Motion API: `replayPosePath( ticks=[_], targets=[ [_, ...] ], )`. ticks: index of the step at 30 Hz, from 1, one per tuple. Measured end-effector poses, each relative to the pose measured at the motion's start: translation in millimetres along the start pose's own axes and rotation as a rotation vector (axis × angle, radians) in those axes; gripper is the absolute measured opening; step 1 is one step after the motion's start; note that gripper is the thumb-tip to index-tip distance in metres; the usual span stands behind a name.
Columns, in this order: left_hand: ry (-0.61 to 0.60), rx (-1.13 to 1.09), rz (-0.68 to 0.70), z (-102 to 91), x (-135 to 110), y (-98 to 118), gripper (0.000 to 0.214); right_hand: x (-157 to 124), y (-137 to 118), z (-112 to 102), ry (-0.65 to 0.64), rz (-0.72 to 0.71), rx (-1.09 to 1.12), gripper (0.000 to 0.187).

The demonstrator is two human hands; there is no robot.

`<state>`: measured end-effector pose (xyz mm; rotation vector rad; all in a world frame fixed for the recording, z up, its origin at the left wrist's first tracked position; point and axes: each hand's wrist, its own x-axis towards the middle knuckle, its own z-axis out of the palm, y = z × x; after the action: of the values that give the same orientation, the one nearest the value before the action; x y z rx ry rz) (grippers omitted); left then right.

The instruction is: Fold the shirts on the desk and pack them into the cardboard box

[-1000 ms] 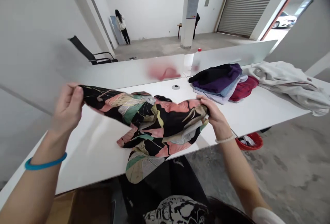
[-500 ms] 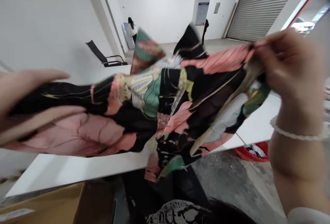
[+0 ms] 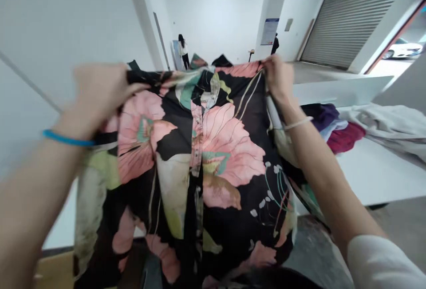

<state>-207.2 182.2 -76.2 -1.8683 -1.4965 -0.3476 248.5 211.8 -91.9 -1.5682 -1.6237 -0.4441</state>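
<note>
A black shirt with large pink, green and cream flowers (image 3: 206, 164) hangs spread out in front of me, its buttoned front facing me. My left hand (image 3: 100, 91) is closed on its upper left shoulder; the hand is blurred by motion. My right hand (image 3: 278, 78) pinches the upper right shoulder. The shirt's lower part hangs down past the white table's (image 3: 376, 173) near edge and hides most of the tabletop before me.
A pile of folded clothes in purple, pale blue and dark red (image 3: 336, 124) lies on the table at right, with a crumpled grey-white garment (image 3: 389, 124) beyond it. A low divider panel (image 3: 336, 91) runs along the table's back. Two people stand far off by the wall.
The shirt was bunched on the table, then lifted and swung up. Now both hands hold it by the shoulders, opened out and hanging straight.
</note>
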Motion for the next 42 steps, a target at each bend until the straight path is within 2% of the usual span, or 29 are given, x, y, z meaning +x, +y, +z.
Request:
replayPosePath(
  ticks=[2,4,7,8,10,12,15,19,31,42],
  targets=[
    [-0.024,-0.140,-0.119,34.0,5.7,35.0,0.098,-0.3,6.0,53.0,-0.109,0.009,-0.026,0.042],
    [-0.127,-0.220,-0.113,76.1,-5.6,70.7,0.094,-18.6,8.8,98.9,-0.246,-0.002,-0.063,0.049],
    [-0.251,-0.275,-0.021,137.7,-52.7,121.9,0.076,-83.7,4.2,150.7,-0.396,-0.096,-0.063,0.052],
    [-0.287,-0.296,-0.001,155.2,-73.1,138.3,0.067,-112.4,1.1,164.3,-0.457,-0.145,-0.054,0.050],
    [-0.339,-0.326,0.014,184.1,-113.4,168.8,0.057,-170.6,-5.2,187.2,-0.684,-0.255,-0.095,0.052],
    [-0.375,-0.341,0.009,205.3,-146.3,193.5,0.057,-219.1,-9.2,205.2,-0.789,-0.250,-0.122,0.055],
    [-0.390,-0.339,-0.019,227.0,-172.1,213.4,0.065,-257.2,-8.9,225.5,-0.793,-0.239,-0.152,0.062],
    [-0.372,-0.338,-0.046,245.9,-169.1,214.8,0.069,-255.1,-4.6,246.4,-0.722,-0.254,-0.120,0.063],
    [-0.379,-0.341,-0.095,301.2,-111.8,206.0,0.068,-200.0,-7.0,306.0,-0.807,-0.181,-0.119,0.065],
    [-0.366,-0.345,-0.123,339.0,-71.9,198.6,0.068,-163.1,-5.6,353.4,-0.833,-0.142,-0.115,0.067]
  ],
)
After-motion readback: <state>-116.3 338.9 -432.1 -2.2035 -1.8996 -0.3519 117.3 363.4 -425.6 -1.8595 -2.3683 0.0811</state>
